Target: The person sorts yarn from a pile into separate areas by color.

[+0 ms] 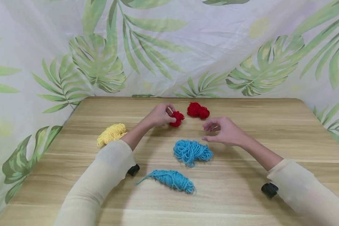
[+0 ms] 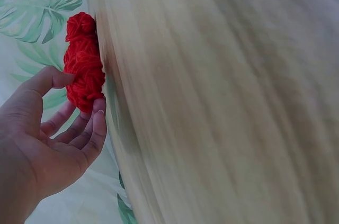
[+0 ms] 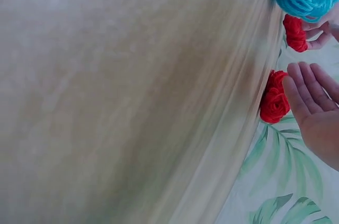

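My left hand point(image 1: 159, 115) pinches a small red yarn bundle point(image 1: 177, 119) between thumb and fingers, toward the back of the table. In the left wrist view, the thumb of that hand lies on one side of the red yarn point(image 2: 85, 78) and fingertips on the other. My right hand point(image 1: 227, 131) holds nothing; its fingers reach leftward, loosely bent, with the thumb apart. Just below its thumb in the head view is a looped blue yarn skein point(image 1: 191, 152). Another red yarn bundle point(image 1: 197, 110), pinched in at its middle, lies behind the right hand's fingertips.
A yellow yarn skein point(image 1: 110, 135) lies at the left, partly behind the left forearm. Nearer the front is a longer blue yarn bundle point(image 1: 172, 180) with a loose tail. The wooden table point(image 1: 231, 201) ends at the back before a leaf-print cloth point(image 1: 209, 47).
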`<state>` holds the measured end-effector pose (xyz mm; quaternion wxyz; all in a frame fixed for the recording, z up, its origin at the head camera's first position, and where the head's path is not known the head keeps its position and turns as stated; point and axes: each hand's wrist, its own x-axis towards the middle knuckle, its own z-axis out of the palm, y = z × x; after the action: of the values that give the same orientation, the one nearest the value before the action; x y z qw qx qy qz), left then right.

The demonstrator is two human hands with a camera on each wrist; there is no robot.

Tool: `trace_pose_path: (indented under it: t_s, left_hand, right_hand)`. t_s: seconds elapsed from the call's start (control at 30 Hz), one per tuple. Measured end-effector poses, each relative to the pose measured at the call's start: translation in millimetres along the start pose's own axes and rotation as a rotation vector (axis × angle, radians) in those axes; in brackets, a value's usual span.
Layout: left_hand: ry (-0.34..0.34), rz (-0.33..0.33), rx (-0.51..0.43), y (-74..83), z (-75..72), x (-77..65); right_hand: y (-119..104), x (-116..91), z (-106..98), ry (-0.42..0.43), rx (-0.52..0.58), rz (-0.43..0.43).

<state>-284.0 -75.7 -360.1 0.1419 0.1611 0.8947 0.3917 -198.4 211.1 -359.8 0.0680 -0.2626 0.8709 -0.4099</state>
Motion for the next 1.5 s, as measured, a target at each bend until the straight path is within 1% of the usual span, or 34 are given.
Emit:
trace_pose_path:
  t_s: [0.2, 0.33, 0.43, 0.57, 0.77, 1.0, 1.1, 1.3, 1.5]
  left_hand:
    - [0.016, 0.016, 0.000, 3.8, 2.1, 7.6]
    - [0.017, 0.006, -0.040, 4.5, 3.8, 11.0]
    - [0.021, -0.004, -0.065, 5.1, 5.3, 13.0]
    - [0.024, -0.004, -0.075, 6.3, 6.6, 14.9]
    - [0.028, -0.005, -0.088, 7.4, 7.9, 18.4]
    - [0.042, -0.015, -0.078, 6.8, 9.9, 23.9]
    - [0.041, -0.024, -0.087, 6.9, 10.6, 25.4]
    - [0.046, -0.039, -0.101, 8.8, 11.2, 27.4]
    - [0.046, -0.062, -0.103, 11.2, 11.7, 28.4]
  right_hand:
    - [-3, -7, -1, -0.042, 0.046, 0.002]
    - [-4, -11, -2, -0.059, 0.066, -0.004]
    - [-5, -13, -2, -0.085, 0.079, -0.022]
    - [-6, -17, -2, -0.130, 0.110, -0.057]
    - [-7, -19, -2, -0.172, 0.140, -0.076]
    - [-7, -20, 1, -0.201, 0.142, -0.109]
    - [-7, -20, 3, -0.222, 0.141, -0.111]
    - [-7, -22, 7, -0.262, 0.106, -0.073]
    - [-10, -22, 9, -0.261, 0.061, -0.042]
